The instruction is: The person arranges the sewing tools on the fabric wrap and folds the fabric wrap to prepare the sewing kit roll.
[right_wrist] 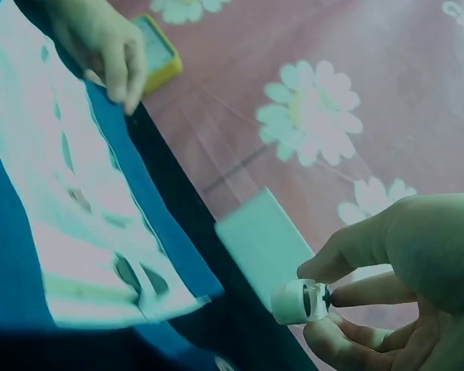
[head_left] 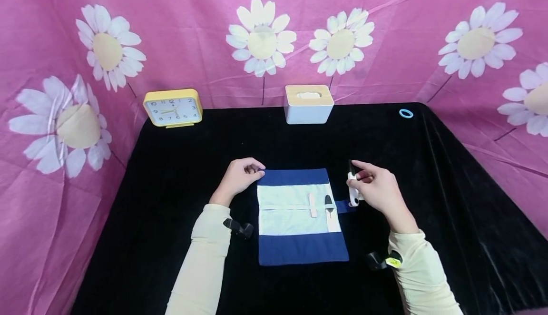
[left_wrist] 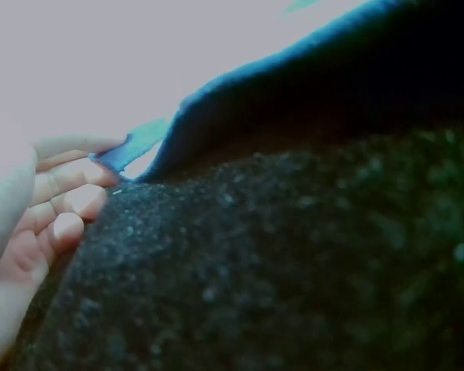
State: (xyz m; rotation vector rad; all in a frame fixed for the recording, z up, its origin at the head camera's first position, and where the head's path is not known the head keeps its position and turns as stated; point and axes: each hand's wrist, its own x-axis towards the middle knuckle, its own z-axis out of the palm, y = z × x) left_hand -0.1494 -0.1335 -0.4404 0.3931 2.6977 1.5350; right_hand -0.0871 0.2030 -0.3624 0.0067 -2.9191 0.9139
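Firstly, at far left: pink hanging (head_left: 188,29) printed with white daisies, running along the back of the scene. Next, yellow-framed clock (head_left: 173,108), upright at the rear left of the black-covered table (head_left: 214,148). Left hand (head_left: 237,179), pale sleeve behind it: thumb and forefinger pinching a far corner of the cloth wrap. Cloth wrap (head_left: 299,249), navy bands at near and far ends, pale panel between, lying spread at mid-table. Tissue box (head_left: 309,113), wood-toned top, white tissue in the slot, standing behind the wrap. Pink strip (head_left: 312,205) and black-and-white utensil (head_left: 329,215), both under the wrap's narrow band, the utensil nearer the right edge. Navy tab (head_left: 344,206), extending from that edge. White piece with dark end (head_left: 353,193), held upright between thumb and fingers of the right hand (head_left: 378,189); contact with the tab cannot be told. Blue ring (head_left: 406,113), flat at rear right.
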